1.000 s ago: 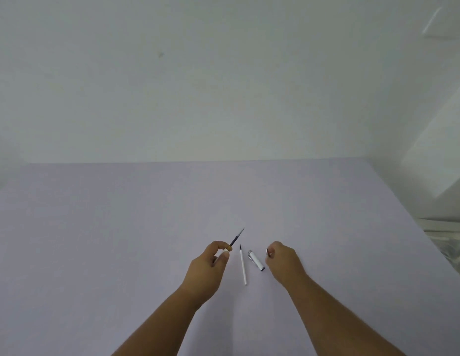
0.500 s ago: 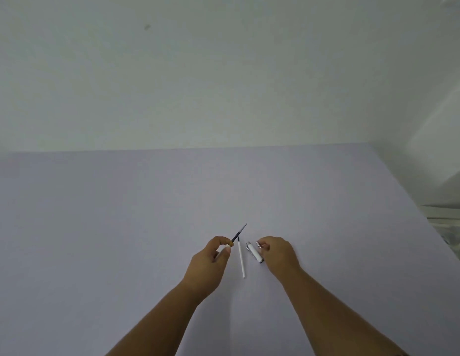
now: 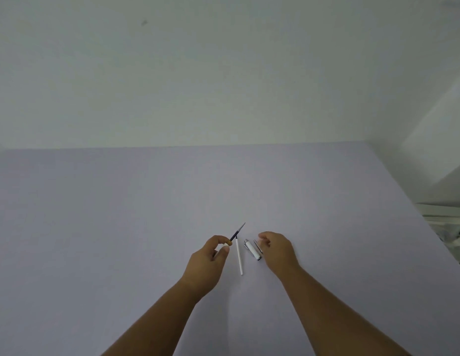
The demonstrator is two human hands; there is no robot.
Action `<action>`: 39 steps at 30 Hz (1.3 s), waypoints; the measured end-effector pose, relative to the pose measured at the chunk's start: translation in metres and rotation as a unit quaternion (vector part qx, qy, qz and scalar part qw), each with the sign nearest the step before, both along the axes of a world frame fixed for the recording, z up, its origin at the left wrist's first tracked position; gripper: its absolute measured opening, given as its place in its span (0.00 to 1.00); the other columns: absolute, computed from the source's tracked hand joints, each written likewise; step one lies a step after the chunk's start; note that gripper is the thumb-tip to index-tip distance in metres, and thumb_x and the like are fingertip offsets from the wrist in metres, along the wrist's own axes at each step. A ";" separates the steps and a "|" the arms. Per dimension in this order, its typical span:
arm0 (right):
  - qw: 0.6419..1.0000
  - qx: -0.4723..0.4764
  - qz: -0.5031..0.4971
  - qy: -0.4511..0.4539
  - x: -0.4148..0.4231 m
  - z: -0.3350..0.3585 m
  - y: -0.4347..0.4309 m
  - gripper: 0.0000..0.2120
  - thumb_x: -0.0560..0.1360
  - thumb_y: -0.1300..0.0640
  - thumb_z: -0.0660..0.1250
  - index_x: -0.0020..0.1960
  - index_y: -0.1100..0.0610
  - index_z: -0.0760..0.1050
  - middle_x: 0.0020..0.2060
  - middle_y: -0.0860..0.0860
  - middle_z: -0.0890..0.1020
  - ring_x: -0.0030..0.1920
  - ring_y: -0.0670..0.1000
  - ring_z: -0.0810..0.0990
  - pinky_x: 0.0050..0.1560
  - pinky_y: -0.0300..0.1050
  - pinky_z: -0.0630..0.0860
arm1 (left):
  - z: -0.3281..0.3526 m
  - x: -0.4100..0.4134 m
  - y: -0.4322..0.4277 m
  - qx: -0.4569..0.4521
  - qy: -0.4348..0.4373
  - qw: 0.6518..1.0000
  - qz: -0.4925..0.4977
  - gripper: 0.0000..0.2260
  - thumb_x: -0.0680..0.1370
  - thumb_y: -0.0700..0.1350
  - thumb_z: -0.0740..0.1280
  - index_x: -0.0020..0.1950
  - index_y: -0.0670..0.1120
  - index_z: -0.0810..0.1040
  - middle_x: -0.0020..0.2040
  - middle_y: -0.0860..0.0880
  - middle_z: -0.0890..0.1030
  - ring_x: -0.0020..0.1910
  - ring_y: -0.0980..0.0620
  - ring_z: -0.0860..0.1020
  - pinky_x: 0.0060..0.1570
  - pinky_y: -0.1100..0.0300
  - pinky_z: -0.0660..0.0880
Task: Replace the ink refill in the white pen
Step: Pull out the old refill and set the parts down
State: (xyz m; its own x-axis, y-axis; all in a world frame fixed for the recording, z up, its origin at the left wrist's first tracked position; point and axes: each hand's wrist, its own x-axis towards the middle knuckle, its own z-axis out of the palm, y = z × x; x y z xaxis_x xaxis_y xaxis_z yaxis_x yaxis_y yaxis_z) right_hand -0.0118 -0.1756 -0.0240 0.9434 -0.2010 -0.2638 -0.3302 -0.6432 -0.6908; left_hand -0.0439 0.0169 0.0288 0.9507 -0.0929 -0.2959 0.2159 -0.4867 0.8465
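Observation:
My left hand [image 3: 207,263] pinches a thin dark ink refill [image 3: 236,232] between thumb and forefinger, its silver tip pointing up and to the right. A white refill [image 3: 239,258] lies flat on the pale table [image 3: 121,227] between my hands. To its right lies a short white pen barrel [image 3: 252,250] with a metal clip. My right hand [image 3: 277,250] hovers just right of that barrel. Its loosely curled fingers are close to the clip and hold nothing.
A plain wall rises behind the table's far edge. The table's right edge runs diagonally, and beyond it is white equipment [image 3: 450,222] at a lower level.
My right hand has shifted left toward the pen barrel and uncurled its fingers near the clip. My left hand keeps the dark refill in about the same place.

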 end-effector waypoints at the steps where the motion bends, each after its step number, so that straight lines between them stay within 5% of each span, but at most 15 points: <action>1: 0.999 0.027 -0.022 -0.025 0.001 0.005 0.001 0.12 0.77 0.60 0.62 0.58 0.59 0.78 0.55 0.53 0.81 0.54 0.51 0.78 0.53 0.38 0.70 | 0.001 0.000 0.000 -0.003 0.001 1.000 0.001 0.07 0.80 0.52 0.57 0.49 0.61 0.74 0.31 0.51 0.71 0.27 0.55 0.66 0.21 0.73 0.65; 4: 0.971 0.218 -0.097 -0.034 0.004 0.027 0.005 0.08 0.75 0.61 0.65 0.48 0.53 0.81 0.44 0.46 0.82 0.47 0.48 0.79 0.47 0.37 0.71 | 0.005 0.002 -0.002 -0.008 0.000 1.000 0.001 0.07 0.79 0.52 0.58 0.48 0.62 0.74 0.32 0.51 0.71 0.27 0.55 0.66 0.20 0.72 0.65; 7: 0.920 0.388 -0.059 0.017 0.004 0.047 0.010 0.10 0.73 0.63 0.66 0.42 0.51 0.84 0.32 0.45 0.80 0.34 0.45 0.73 0.40 0.38 0.72 | 0.007 0.003 -0.006 -0.014 -0.004 1.000 0.004 0.07 0.79 0.52 0.58 0.47 0.62 0.74 0.32 0.50 0.71 0.26 0.55 0.65 0.20 0.72 0.65; 14: 0.907 0.419 -0.005 0.028 0.006 0.057 0.022 0.10 0.75 0.61 0.66 0.41 0.52 0.84 0.34 0.46 0.81 0.34 0.46 0.72 0.41 0.40 0.73 | 0.009 0.003 -0.014 -0.004 -0.015 1.000 -0.006 0.06 0.80 0.52 0.58 0.50 0.61 0.73 0.32 0.51 0.73 0.28 0.54 0.67 0.25 0.69 0.67; 19: 0.829 0.540 -0.138 -0.032 0.028 0.069 0.000 0.08 0.78 0.62 0.62 0.43 0.54 0.79 0.37 0.50 0.80 0.35 0.47 0.77 0.36 0.38 0.77 | 0.007 0.004 -0.010 -0.012 -0.002 1.000 0.004 0.07 0.79 0.53 0.58 0.48 0.62 0.74 0.32 0.51 0.72 0.28 0.54 0.67 0.23 0.70 0.67; 22: 0.879 0.440 -0.178 -0.053 0.040 0.063 -0.017 0.07 0.78 0.62 0.62 0.50 0.59 0.79 0.35 0.50 0.78 0.32 0.47 0.74 0.34 0.38 0.77 | 0.004 0.003 -0.009 -0.013 0.009 1.000 0.009 0.06 0.79 0.53 0.58 0.48 0.62 0.73 0.33 0.51 0.72 0.28 0.54 0.68 0.24 0.70 0.68; 27: 0.993 0.095 -0.071 0.009 0.035 0.026 -0.023 0.07 0.72 0.61 0.70 0.49 0.62 0.78 0.41 0.57 0.83 0.35 0.51 0.78 0.43 0.43 0.75 | -0.004 0.007 -0.008 -0.018 0.028 0.999 0.020 0.06 0.79 0.53 0.58 0.44 0.63 0.71 0.35 0.50 0.74 0.32 0.53 0.71 0.30 0.66 0.70; 32: 0.999 0.007 -0.014 0.043 0.025 0.004 -0.023 0.07 0.72 0.60 0.69 0.49 0.61 0.80 0.47 0.56 0.84 0.48 0.54 0.81 0.49 0.42 0.74 | -0.006 0.006 -0.004 -0.010 0.031 0.999 0.023 0.06 0.79 0.54 0.58 0.43 0.61 0.71 0.37 0.51 0.77 0.34 0.56 0.74 0.31 0.68 0.70; 39: 0.999 0.006 -0.020 0.041 0.026 -0.005 -0.017 0.05 0.71 0.61 0.71 0.47 0.59 0.81 0.40 0.50 0.79 0.41 0.48 0.76 0.45 0.39 0.72 | -0.011 0.007 0.000 -0.003 0.049 0.998 0.029 0.06 0.79 0.53 0.58 0.44 0.56 0.72 0.38 0.52 0.78 0.34 0.57 0.74 0.32 0.66 0.69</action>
